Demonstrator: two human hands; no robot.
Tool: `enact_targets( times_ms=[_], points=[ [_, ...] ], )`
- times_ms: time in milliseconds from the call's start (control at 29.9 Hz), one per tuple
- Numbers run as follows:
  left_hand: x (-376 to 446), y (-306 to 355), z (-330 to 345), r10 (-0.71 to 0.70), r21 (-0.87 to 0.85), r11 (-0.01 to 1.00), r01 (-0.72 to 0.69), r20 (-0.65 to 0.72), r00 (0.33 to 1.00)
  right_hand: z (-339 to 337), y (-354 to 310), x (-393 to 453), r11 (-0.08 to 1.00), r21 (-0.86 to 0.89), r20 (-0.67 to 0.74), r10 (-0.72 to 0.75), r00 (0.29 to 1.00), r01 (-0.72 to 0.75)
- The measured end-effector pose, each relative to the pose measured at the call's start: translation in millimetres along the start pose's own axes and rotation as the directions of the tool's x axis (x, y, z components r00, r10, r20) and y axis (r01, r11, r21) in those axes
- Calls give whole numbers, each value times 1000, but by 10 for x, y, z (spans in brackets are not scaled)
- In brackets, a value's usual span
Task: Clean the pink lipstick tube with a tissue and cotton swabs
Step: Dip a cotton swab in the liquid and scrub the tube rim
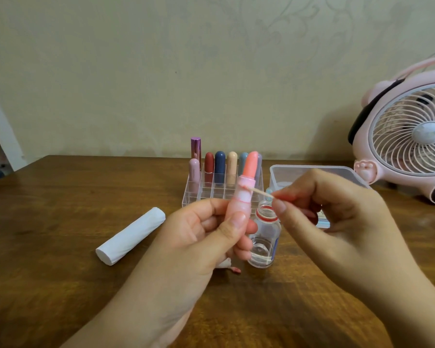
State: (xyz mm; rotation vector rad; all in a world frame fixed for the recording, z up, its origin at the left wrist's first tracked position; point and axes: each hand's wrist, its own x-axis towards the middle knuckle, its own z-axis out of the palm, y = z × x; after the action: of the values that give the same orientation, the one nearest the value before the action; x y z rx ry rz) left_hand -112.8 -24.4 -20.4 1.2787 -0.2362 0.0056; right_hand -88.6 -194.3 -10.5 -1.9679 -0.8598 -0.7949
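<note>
My left hand (201, 237) grips the pink lipstick tube (240, 204) upright above the table, thumb across its lower body. The coral lipstick bullet (251, 164) stands extended out of the top. My right hand (319, 212) pinches a cotton swab (259, 195) by its stick, and the swab's tip touches the tube's collar just below the bullet. A crumpled used tissue (224, 264) with a pink smear lies on the table under my left hand, mostly hidden.
An open clear bottle (264, 237) with liquid stands right behind the tube. A white tissue roll (131, 236) lies at left. A clear organizer (204, 192) holds several lipsticks. A clear plastic box (309, 173) and a pink fan (412, 136) stand at right on the wooden table (60, 202).
</note>
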Motion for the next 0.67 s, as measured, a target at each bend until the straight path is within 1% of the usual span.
enact_targets(
  times_ms=[67, 100, 234, 368, 536, 670],
  points=[
    [1, -2, 1, -5, -5, 1000, 5, 4, 1000, 10, -7, -7, 1000, -1, 44, -12, 999, 12],
    [2, -1, 1, -6, -4, 1000, 6, 4, 1000, 13, -6, -7, 1000, 1, 44, -13, 999, 13],
    [-1, 11, 8, -11, -29, 1000, 11, 9, 1000, -1, 8, 5, 999, 34, -26, 10, 1000, -9],
    [5, 15, 11, -25, -66, 997, 27, 30, 999, 13, -8, -2, 1000, 23, 33, -9, 999, 9],
    [1, 20, 9, -32, -57, 998, 35, 52, 998, -4, 10, 5, 998, 56, -25, 18, 1000, -16],
    [12, 1, 13, -30, -86, 996, 36, 70, 997, 14, -14, -3, 999, 33, 35, -7, 999, 6]
  ],
)
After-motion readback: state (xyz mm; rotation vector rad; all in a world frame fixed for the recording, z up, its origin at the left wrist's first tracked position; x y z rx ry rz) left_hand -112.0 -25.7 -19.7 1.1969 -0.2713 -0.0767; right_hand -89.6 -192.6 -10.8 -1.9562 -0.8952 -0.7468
